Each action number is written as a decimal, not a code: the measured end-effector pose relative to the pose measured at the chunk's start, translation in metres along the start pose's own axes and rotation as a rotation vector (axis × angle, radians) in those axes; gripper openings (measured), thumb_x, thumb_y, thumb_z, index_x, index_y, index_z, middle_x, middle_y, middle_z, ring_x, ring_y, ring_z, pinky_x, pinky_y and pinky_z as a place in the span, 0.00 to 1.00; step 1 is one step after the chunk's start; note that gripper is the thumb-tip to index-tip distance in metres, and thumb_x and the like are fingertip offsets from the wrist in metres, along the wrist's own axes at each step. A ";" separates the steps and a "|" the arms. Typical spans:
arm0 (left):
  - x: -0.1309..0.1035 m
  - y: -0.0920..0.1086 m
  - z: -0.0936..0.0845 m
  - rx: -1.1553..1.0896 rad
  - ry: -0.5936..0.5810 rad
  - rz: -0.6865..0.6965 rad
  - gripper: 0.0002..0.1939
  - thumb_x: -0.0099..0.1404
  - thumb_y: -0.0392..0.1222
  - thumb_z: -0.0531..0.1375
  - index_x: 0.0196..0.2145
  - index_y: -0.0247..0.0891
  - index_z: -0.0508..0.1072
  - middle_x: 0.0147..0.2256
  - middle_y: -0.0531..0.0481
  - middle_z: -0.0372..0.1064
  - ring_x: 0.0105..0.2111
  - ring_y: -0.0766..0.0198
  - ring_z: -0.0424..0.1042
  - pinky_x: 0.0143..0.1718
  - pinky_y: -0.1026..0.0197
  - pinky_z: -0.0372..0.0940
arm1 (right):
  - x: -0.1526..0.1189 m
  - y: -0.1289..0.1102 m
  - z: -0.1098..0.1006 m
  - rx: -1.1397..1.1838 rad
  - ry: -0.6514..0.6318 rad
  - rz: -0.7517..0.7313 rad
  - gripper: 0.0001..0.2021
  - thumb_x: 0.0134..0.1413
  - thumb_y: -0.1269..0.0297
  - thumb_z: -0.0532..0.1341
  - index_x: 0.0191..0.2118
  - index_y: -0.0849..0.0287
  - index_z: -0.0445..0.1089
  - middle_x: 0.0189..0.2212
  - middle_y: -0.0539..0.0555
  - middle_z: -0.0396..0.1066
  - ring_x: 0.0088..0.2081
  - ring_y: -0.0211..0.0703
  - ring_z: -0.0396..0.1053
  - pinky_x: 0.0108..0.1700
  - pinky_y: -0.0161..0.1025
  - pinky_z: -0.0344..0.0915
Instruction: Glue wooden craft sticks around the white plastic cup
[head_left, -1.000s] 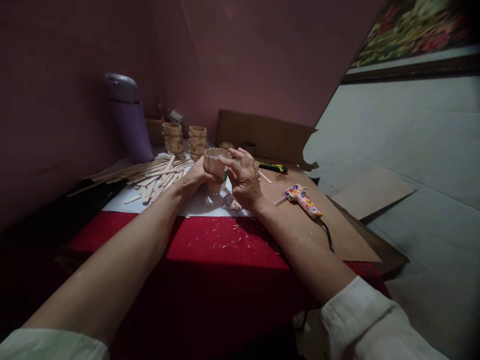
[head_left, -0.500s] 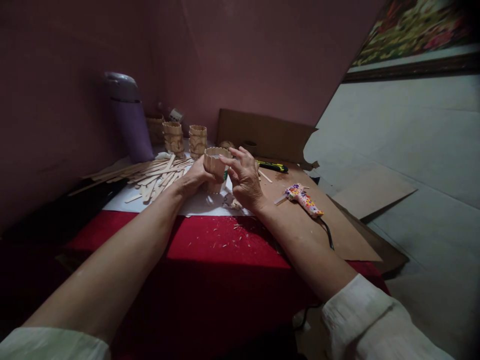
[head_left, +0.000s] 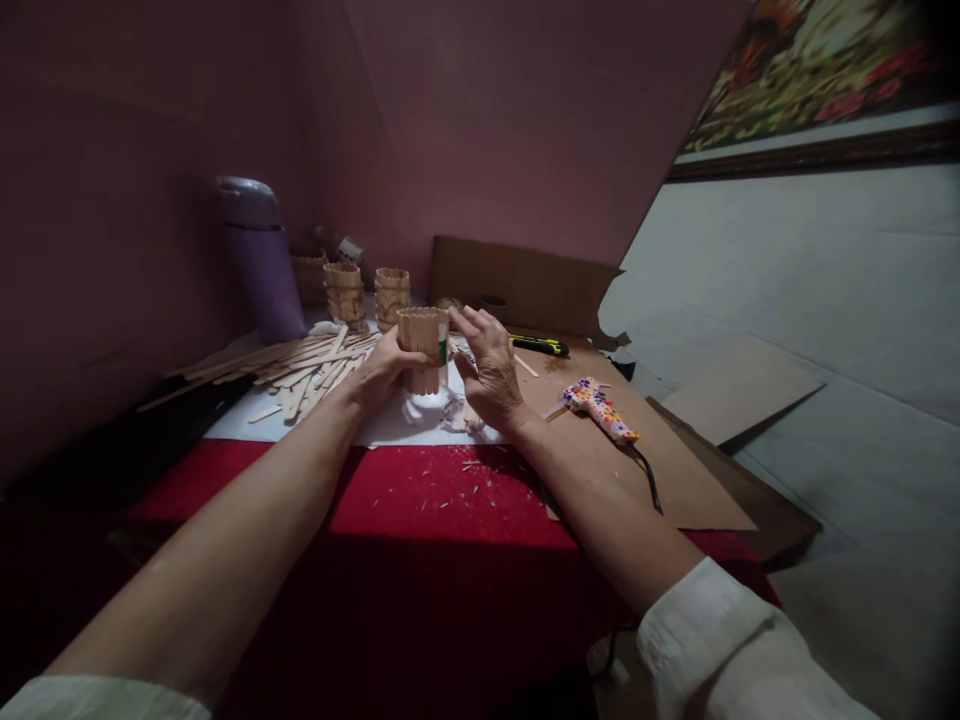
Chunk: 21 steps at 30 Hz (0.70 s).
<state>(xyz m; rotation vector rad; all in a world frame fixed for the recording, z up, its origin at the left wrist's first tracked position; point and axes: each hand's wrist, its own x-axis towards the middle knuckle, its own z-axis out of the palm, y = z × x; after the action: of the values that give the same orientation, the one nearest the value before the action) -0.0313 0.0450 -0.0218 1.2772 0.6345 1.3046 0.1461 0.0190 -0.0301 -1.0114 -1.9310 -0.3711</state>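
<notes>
My left hand (head_left: pixel 388 362) is wrapped round the left side of a cup (head_left: pixel 422 338) faced with upright wooden craft sticks. The cup stands upright over white paper, and a bare strip with a green patch shows on its right side. My right hand (head_left: pixel 489 368) is beside that strip, fingers stretched out and apart, with the fingertips close to the rim. Whether they touch it I cannot tell. A heap of loose craft sticks (head_left: pixel 315 365) lies to the left. Behind stand two finished-looking stick cups, one banded (head_left: pixel 344 295) and another (head_left: pixel 392 295).
A purple flask (head_left: pixel 264 270) stands at the back left. To the right, a floral-patterned glue gun (head_left: pixel 601 408) with a black cord lies on cardboard (head_left: pixel 675 485). A yellow-black box cutter (head_left: pixel 538 345) lies behind it. Wood scraps litter the red cloth (head_left: pixel 450 500).
My right hand has drawn slightly away from the cup's rim towards its right side. The cup has tipped more upright, with more of its green patch visible. My view has tilted up a little.
</notes>
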 end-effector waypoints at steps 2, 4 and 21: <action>-0.002 0.004 0.002 -0.054 0.018 -0.031 0.32 0.40 0.37 0.73 0.45 0.36 0.73 0.35 0.48 0.75 0.31 0.60 0.72 0.34 0.57 0.68 | -0.002 0.003 -0.001 0.021 -0.002 -0.016 0.24 0.68 0.56 0.53 0.66 0.49 0.60 0.65 0.59 0.61 0.67 0.54 0.55 0.67 0.60 0.54; -0.005 0.008 0.005 -0.113 0.020 -0.065 0.32 0.43 0.39 0.73 0.47 0.37 0.73 0.37 0.46 0.76 0.32 0.59 0.73 0.34 0.56 0.69 | -0.004 0.003 -0.004 0.029 -0.027 -0.047 0.24 0.65 0.50 0.57 0.64 0.50 0.65 0.64 0.60 0.62 0.66 0.55 0.56 0.67 0.61 0.55; -0.009 0.014 0.012 -0.284 -0.034 -0.257 0.18 0.50 0.36 0.69 0.40 0.35 0.74 0.28 0.50 0.75 0.24 0.63 0.72 0.26 0.59 0.69 | -0.009 -0.004 -0.006 0.089 0.053 -0.120 0.13 0.58 0.54 0.67 0.47 0.48 0.78 0.58 0.56 0.69 0.63 0.55 0.59 0.63 0.61 0.60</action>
<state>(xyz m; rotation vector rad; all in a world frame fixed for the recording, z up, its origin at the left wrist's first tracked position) -0.0277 0.0296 -0.0083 0.9502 0.5476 1.1128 0.1492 0.0088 -0.0335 -0.8232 -1.9482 -0.3725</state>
